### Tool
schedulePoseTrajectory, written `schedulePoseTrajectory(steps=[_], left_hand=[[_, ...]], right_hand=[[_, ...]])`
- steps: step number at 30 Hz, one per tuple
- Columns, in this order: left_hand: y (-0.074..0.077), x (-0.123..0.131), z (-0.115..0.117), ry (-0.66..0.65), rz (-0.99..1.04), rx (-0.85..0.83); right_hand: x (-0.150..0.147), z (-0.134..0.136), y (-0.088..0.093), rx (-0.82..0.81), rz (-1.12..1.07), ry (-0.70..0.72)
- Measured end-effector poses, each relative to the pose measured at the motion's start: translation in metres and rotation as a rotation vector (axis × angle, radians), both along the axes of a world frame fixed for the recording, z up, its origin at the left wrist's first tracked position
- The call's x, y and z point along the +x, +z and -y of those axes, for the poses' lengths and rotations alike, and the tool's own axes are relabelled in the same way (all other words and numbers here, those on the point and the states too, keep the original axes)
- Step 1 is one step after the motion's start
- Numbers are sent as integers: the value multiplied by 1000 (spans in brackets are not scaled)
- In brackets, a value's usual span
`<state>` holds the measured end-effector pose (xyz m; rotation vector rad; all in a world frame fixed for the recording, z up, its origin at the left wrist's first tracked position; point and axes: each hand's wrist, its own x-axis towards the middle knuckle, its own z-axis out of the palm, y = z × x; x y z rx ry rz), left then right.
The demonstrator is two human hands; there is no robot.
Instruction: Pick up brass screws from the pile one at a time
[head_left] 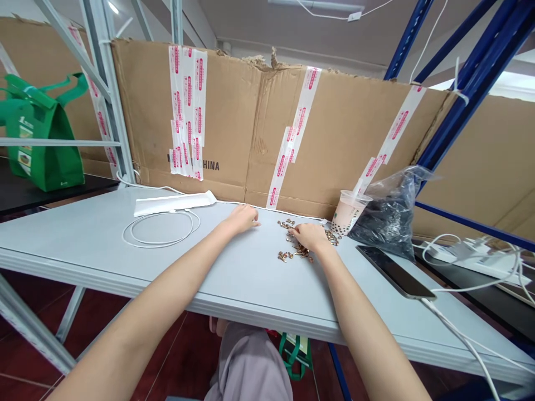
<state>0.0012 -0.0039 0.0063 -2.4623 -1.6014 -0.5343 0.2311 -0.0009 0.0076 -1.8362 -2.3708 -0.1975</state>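
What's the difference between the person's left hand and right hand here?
The left hand lies on a bare part of the pale shelf top, beside the small brass-coloured fasteners, while the right hand rests over the fasteners themselves. The left hand is also farther than the right hand from the plastic milk tea cup. Both hands are bare and held palm down.

Bunch of little brass-coloured screws (297, 252) scattered in a loose, jumbled patch on the pale grey worktop (83, 234), pointing every which way.
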Motion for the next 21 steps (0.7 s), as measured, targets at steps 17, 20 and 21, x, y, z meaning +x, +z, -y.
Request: schedulePoseTrajectory(steps=[17,20,21], left_hand=[[0,-42,-16,164,-10,-301],[0,-43,-17,158,-13,-286],[0,-43,-17,157,-15,-278]], right_hand=[[-13,4,5,-777,-414,608],[-12,0,2,-755,-510,564],[-12,0,2,-745,-548,551]])
